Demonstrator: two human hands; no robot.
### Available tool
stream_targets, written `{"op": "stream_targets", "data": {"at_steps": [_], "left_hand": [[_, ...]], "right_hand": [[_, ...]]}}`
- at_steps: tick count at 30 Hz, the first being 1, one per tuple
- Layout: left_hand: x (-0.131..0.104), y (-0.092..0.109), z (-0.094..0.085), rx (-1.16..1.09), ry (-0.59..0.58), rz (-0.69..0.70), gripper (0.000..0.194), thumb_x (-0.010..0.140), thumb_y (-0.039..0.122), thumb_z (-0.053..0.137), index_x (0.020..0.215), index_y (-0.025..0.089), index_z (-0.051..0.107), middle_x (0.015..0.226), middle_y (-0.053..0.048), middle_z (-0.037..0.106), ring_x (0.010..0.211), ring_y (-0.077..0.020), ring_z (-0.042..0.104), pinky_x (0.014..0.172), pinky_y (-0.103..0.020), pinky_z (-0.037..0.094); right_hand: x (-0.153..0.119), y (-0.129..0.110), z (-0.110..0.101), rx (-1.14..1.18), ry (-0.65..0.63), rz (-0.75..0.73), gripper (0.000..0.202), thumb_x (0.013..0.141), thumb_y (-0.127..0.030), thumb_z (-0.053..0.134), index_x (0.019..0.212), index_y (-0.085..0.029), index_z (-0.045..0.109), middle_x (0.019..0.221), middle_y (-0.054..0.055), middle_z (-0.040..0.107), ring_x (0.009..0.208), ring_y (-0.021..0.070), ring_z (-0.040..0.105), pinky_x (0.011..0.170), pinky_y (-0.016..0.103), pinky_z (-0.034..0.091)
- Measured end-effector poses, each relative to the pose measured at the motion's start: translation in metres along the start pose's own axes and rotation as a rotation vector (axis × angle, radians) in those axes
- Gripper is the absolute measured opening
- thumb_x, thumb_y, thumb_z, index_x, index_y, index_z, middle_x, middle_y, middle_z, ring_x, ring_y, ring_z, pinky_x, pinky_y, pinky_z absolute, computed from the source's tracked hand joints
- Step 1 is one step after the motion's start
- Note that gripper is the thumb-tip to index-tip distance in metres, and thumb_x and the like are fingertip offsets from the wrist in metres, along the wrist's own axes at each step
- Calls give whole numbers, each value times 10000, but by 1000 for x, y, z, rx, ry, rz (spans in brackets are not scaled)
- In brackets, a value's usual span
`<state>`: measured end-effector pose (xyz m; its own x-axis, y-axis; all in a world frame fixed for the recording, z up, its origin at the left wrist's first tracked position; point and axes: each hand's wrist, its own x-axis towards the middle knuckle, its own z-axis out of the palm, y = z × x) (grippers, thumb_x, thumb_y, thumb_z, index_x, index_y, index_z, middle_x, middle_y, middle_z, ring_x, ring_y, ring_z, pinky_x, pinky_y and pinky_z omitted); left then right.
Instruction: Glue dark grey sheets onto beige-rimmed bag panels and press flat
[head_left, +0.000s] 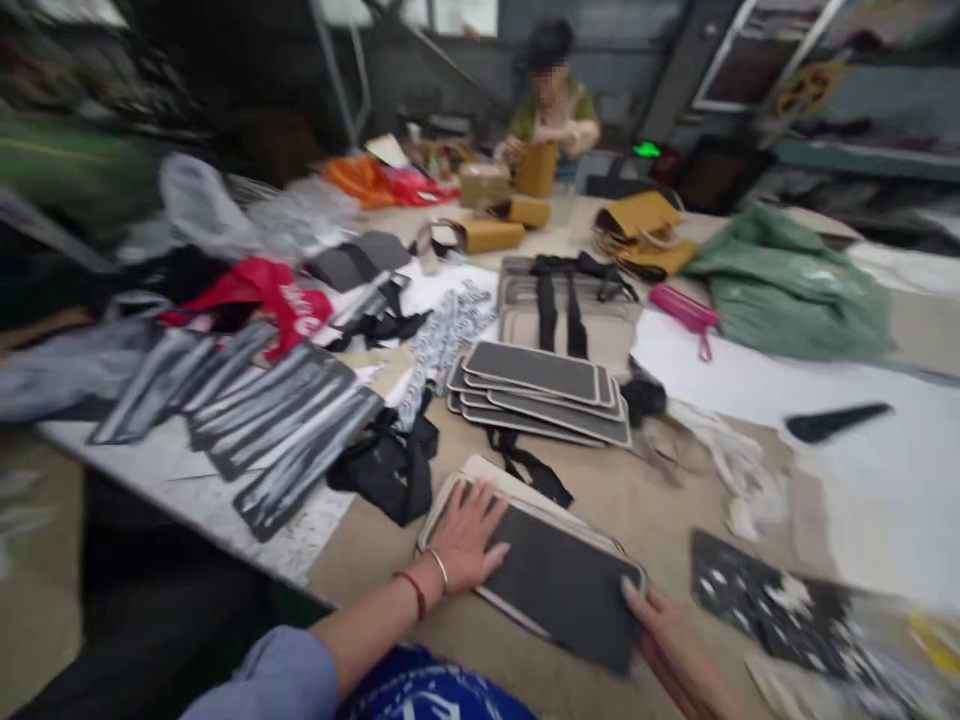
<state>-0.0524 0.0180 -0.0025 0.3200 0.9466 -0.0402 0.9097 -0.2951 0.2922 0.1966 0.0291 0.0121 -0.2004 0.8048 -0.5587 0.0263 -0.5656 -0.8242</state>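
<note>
A dark grey rectangular panel (559,570) lies on a beige-edged panel (480,468) at the front of the table. My left hand (469,535) rests flat on the grey panel's left part, fingers spread. At the panel's right end, my right hand (664,635) has its thumb on top and its fingers partly hidden at the edge, gripping it. Just behind, a stack of grey panels with pale edging (536,385) sits beside a black strap (536,470).
Grey strips (300,420) and a black cloth piece (390,460) lie left. Further back are beige panels (517,325), a pink pouch (684,308), a green bag (795,285) and mustard bags (641,225). A person (551,110) works across the table. Small scraps (795,600) lie right.
</note>
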Motion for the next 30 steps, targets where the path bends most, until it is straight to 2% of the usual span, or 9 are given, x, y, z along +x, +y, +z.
{"op": "stream_targets", "data": {"at_steps": [1, 3, 7, 11, 15, 19, 23, 27, 30], "left_hand": [[4, -1, 6, 27, 4, 2, 607, 813, 491, 384, 1334, 192, 299, 1406, -151, 296, 1304, -313, 219, 1047, -548, 136], [8, -1, 13, 60, 16, 22, 603, 817, 491, 370, 1333, 186, 307, 1412, -148, 289, 1313, -304, 203, 1060, -521, 114], [3, 0, 11, 134, 61, 21, 594, 815, 488, 373, 1320, 177, 342, 1402, -149, 313, 1308, -305, 220, 1058, -502, 129], [2, 1, 11, 164, 88, 25, 578, 811, 482, 386, 1315, 200, 355, 1392, -144, 332, 1301, -310, 236, 1050, -504, 147], [4, 1, 12, 161, 84, 28, 571, 816, 481, 377, 1317, 208, 351, 1388, -152, 335, 1297, -315, 241, 1047, -515, 141], [3, 2, 9, 167, 73, 36, 558, 820, 456, 381, 1310, 190, 362, 1386, -162, 334, 1290, -321, 252, 1047, -522, 128], [2, 3, 7, 182, 70, 36, 557, 819, 425, 395, 1313, 173, 353, 1390, -168, 322, 1290, -337, 243, 1038, -535, 129], [3, 3, 7, 184, 69, 46, 557, 818, 420, 396, 1312, 166, 356, 1383, -169, 333, 1285, -342, 251, 1035, -539, 138], [3, 3, 7, 189, 75, 44, 556, 814, 421, 405, 1305, 163, 366, 1378, -171, 339, 1285, -343, 251, 1032, -541, 151]], "right_hand": [[-20, 12, -13, 6, 80, 27, 390, 781, -444, 540, 1044, -157, 564, 966, 74, 616, 923, 221, 566, 793, 403, 473], [-37, 27, -22, -59, 211, 17, 417, 734, -471, 555, 1012, -162, 592, 909, 73, 649, 927, 251, 574, 798, 400, 470], [-24, 35, -11, -436, 477, -76, 383, 735, -462, 460, 926, -170, 618, 873, 73, 663, 859, 242, 596, 772, 363, 460], [-15, 37, 1, -732, 610, -68, 377, 772, -437, 372, 849, -157, 612, 811, 105, 645, 818, 242, 595, 745, 350, 441], [-20, 34, -2, -742, 596, -75, 355, 784, -426, 371, 837, -164, 605, 818, 95, 639, 834, 228, 583, 739, 329, 432], [-34, 25, -13, -603, 437, -105, 381, 800, -483, 369, 789, -178, 597, 740, 31, 631, 751, 184, 572, 667, 285, 436], [-46, 19, -17, -730, 347, 27, 371, 800, -486, 412, 702, -166, 570, 660, 26, 600, 667, 165, 557, 606, 256, 410], [-48, 20, 0, -955, 449, 111, 268, 845, -374, 407, 873, -160, 566, 840, 80, 634, 804, 189, 587, 665, 255, 397], [-50, 21, 18, -1176, 560, 202, 312, 882, -374, 333, 953, -141, 528, 826, 128, 633, 791, 228, 605, 655, 290, 390]]}}
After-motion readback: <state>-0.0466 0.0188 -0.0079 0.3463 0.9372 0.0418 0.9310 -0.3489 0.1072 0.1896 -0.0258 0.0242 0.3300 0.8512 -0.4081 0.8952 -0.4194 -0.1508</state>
